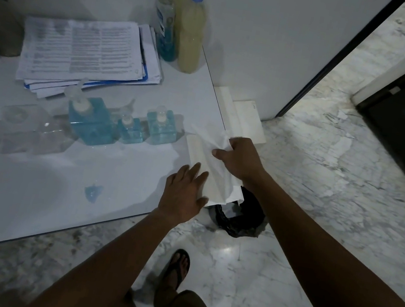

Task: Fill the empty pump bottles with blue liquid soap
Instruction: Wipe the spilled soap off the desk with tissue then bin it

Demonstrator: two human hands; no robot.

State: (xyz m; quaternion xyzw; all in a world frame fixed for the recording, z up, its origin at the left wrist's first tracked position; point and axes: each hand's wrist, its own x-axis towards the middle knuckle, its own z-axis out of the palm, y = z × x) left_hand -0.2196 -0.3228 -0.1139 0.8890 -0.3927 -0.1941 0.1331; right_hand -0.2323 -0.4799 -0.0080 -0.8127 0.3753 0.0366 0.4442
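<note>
Three square pump bottles holding blue soap stand in a row on the white table (26, 204): a large one (91, 121), a small one (129, 130) and a medium one (161, 129). A clear empty plastic bottle (26, 129) lies on its side to their left. A small blue spill (93, 192) marks the tabletop. At the table's right edge my left hand (183, 195) presses flat on a white tissue pack (208, 178), while my right hand (238, 156) pinches a tissue (212, 137) rising from it.
Against the wall stand a clear bottle with blue liquid (165, 26) and two yellowish bottles with blue caps (192, 31). A stack of printed papers (84, 53) lies behind the pump bottles. A black bin (238, 218) sits on the marble floor below the table edge.
</note>
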